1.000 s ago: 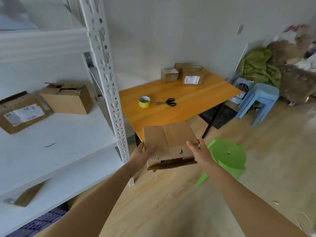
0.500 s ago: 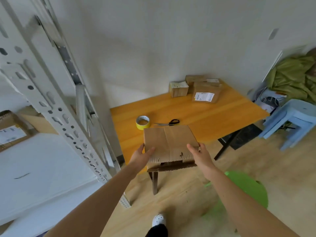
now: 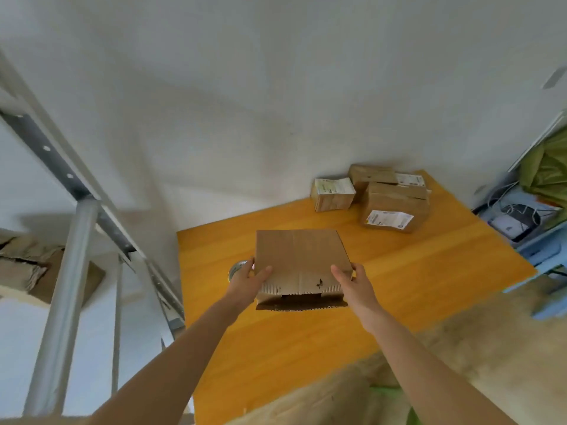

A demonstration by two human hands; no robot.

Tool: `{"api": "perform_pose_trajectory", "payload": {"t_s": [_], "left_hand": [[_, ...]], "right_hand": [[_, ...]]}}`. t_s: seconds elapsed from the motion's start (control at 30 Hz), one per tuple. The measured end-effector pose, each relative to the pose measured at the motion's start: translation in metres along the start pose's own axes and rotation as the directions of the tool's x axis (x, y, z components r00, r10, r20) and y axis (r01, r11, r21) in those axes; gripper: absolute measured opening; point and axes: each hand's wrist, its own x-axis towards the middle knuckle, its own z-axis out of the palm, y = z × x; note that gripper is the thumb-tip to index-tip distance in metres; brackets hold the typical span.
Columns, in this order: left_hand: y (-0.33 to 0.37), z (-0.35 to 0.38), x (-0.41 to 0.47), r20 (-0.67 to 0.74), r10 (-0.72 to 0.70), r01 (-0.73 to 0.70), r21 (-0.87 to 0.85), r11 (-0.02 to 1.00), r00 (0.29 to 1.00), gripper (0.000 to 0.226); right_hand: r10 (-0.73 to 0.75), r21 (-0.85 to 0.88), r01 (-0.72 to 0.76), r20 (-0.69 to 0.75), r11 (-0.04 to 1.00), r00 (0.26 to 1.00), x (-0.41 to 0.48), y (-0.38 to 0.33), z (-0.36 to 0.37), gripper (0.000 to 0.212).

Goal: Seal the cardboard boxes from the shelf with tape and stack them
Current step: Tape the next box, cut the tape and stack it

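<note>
I hold a plain brown cardboard box (image 3: 299,259) between both hands, above the middle of the orange table (image 3: 414,271). My left hand (image 3: 248,279) grips its left side with the thumb on top. My right hand (image 3: 349,282) grips its right side the same way. The box's near end gapes open and looks torn. A roll of yellow tape (image 3: 235,269) lies on the table, mostly hidden behind my left hand. Three labelled boxes (image 3: 394,207) sit grouped at the table's far right corner by the wall.
The grey metal shelf frame (image 3: 66,271) stands at the left, with a worn cardboard box (image 3: 27,265) on its shelf. A light blue stool (image 3: 546,250) with cables and a green cloth (image 3: 549,170) are at the right. A green stool (image 3: 395,403) peeks in at the bottom.
I have stepped from the shelf up to the table. The box, still held in both hands, now hangs over the tabletop and covers the scissors and most of the tape.
</note>
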Motion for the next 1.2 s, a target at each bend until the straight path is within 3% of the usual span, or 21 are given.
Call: {"api": "perform_pose_trajectory", "payload": {"t_s": [0.5, 0.97, 1.13, 1.2], "left_hand": [[0.036, 0.046, 0.100, -0.200, -0.170, 0.129, -0.204, 0.970, 0.965, 0.065], [0.027, 0.071, 0.122, -0.231, -0.263, 0.172, -0.351, 0.921, 0.937, 0.049], [0.030, 0.069, 0.116, -0.281, -0.242, 0.121, -0.387, 0.914, 0.929, 0.040], [0.034, 0.065, 0.114, -0.289, -0.222, 0.096, -0.392, 0.915, 0.931, 0.038]], "right_hand": [[-0.024, -0.040, 0.034, 0.224, 0.999, 0.974, 0.170, -0.029, -0.013, 0.052], [0.005, -0.002, -0.005, 0.319, 1.000, 0.948, 0.209, -0.010, -0.013, 0.057], [-0.019, -0.004, 0.021, 0.292, 1.000, 0.956, 0.203, -0.017, -0.016, 0.037], [0.002, 0.031, -0.011, 0.264, 0.999, 0.964, 0.201, -0.023, -0.017, 0.049]]}}
